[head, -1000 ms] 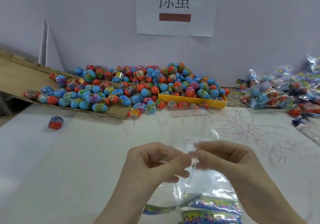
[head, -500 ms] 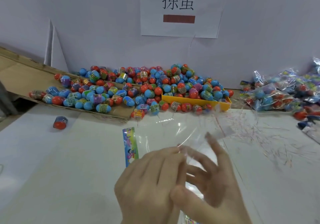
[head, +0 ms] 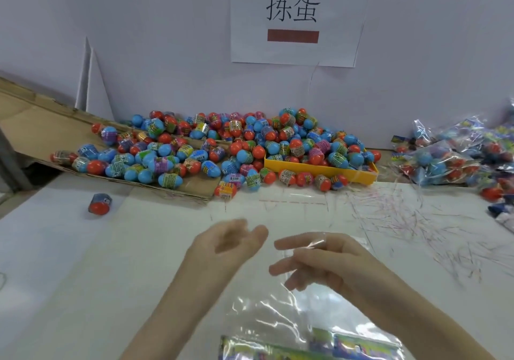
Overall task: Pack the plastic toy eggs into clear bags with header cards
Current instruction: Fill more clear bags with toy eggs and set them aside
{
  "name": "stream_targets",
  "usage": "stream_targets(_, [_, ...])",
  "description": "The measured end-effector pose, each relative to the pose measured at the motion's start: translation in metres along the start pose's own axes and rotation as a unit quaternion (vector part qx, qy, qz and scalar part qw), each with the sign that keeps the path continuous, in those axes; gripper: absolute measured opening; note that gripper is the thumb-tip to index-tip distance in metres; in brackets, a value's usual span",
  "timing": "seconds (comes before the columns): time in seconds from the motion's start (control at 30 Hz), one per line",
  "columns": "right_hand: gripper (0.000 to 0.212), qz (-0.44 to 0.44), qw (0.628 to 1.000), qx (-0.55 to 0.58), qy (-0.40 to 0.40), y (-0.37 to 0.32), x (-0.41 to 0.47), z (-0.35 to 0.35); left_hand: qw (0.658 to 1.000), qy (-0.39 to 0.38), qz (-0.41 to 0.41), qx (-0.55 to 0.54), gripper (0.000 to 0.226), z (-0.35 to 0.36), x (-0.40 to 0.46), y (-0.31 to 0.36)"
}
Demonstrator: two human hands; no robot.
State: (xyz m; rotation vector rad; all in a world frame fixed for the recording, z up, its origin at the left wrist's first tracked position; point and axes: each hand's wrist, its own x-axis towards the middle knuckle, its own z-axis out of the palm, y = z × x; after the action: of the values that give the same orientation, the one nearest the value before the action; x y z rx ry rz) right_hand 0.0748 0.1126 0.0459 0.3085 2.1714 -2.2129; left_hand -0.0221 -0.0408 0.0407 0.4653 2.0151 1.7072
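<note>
Both hands hover over the white tabletop (head: 69,276), blurred with motion. The left hand (head: 225,244) is held palm up with its fingers loosely spread and nothing in it. The right hand (head: 322,262) reaches leftward with its fingers stretched out and apart; a bit of clear film glints across its index finger, though I cannot tell whether the film is pinched or just draped there. Below the right hand lies a stack of clear bags (head: 300,318), flat on the tabletop at the near edge, their colourful header cards (head: 319,345) toward the person.

At the back against the wall sits the pile of plastic toy eggs (head: 222,148), blue and red halves with printed bands, spilling over a sheet of cardboard (head: 36,126) on the left and heaped in a shallow yellow tray (head: 319,170) on the right. One stray egg (head: 99,204) stands alone on the tabletop, well apart from the pile on the left. Filled bags (head: 450,153) of eggs are piled at the far right. Thin red and clear strips (head: 403,215) litter the tabletop in front of those bags. A paper sign (head: 294,17) with two printed characters and a red-brown bar hangs on the wall above the pile
</note>
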Motion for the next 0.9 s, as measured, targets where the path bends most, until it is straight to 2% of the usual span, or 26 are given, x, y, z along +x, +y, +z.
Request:
stream_targets(0.03, [0.026, 0.004, 0.999, -0.030, -0.018, -0.005, 0.007, -0.005, 0.996, -0.057, -0.029, -0.055, 0.042, -0.001, 0.008, -0.004])
stream_targets(0.1, [0.041, -0.013, 0.995, -0.098, 0.007, -0.010, 0.027, -0.022, 0.991, -0.060, -0.047, -0.106, 0.028, 0.001, 0.019, -0.015])
stream_targets(0.13, [0.045, -0.023, 0.991, -0.112, 0.065, -0.011, 0.041, -0.033, 0.989, -0.042, -0.051, -0.133, 0.027, 0.003, 0.023, -0.021])
stream_targets(0.2, [0.031, -0.040, 0.959, -0.138, 0.246, -0.007, 0.072, -0.062, 0.980, -0.014, -0.063, -0.188, 0.031, 0.006, 0.028, -0.031])
stream_targets(0.27, [0.020, -0.037, 0.875, -0.288, 0.387, 0.003, 0.102, -0.089, 0.975, 0.003, -0.070, -0.213, 0.035, 0.007, 0.030, -0.036])
stream_targets(0.3, [0.023, -0.029, 0.840, -0.359, 0.405, 0.010, 0.114, -0.101, 0.975, 0.006, -0.067, -0.213, 0.037, 0.006, 0.031, -0.037])
stream_targets(0.37, [0.029, -0.011, 0.797, -0.456, 0.395, 0.021, 0.130, -0.112, 0.975, 0.012, -0.060, -0.213, 0.038, 0.006, 0.032, -0.038])
stream_targets(0.53, [0.036, 0.017, 0.684, -0.614, 0.393, 0.027, 0.146, -0.119, 0.972, 0.010, -0.045, -0.228, 0.030, 0.006, 0.033, -0.039])
stream_targets(0.67, [0.030, 0.003, 0.652, -0.653, 0.384, 0.023, 0.143, -0.119, 0.972, -0.005, -0.033, -0.231, 0.030, 0.006, 0.032, -0.040])
stream_targets(0.7, [0.031, -0.015, 0.661, -0.640, 0.392, 0.021, 0.140, -0.117, 0.973, -0.008, -0.030, -0.229, 0.032, 0.007, 0.032, -0.040])
stream_targets(0.73, [0.034, -0.040, 0.685, -0.607, 0.401, 0.016, 0.136, -0.113, 0.973, -0.009, -0.026, -0.227, 0.035, 0.007, 0.032, -0.040])
stream_targets(0.77, [0.038, -0.062, 0.729, -0.546, 0.408, 0.010, 0.131, -0.106, 0.974, -0.010, -0.023, -0.226, 0.037, 0.007, 0.031, -0.040])
stream_targets(0.83, [0.040, -0.087, 0.845, -0.349, 0.395, -0.007, 0.115, -0.088, 0.975, -0.010, -0.015, -0.222, 0.038, 0.008, 0.031, -0.040])
stream_targets(0.9, [0.022, -0.110, 0.936, -0.130, 0.308, -0.024, 0.093, -0.065, 0.978, -0.008, 0.001, -0.208, 0.035, 0.010, 0.029, -0.040])
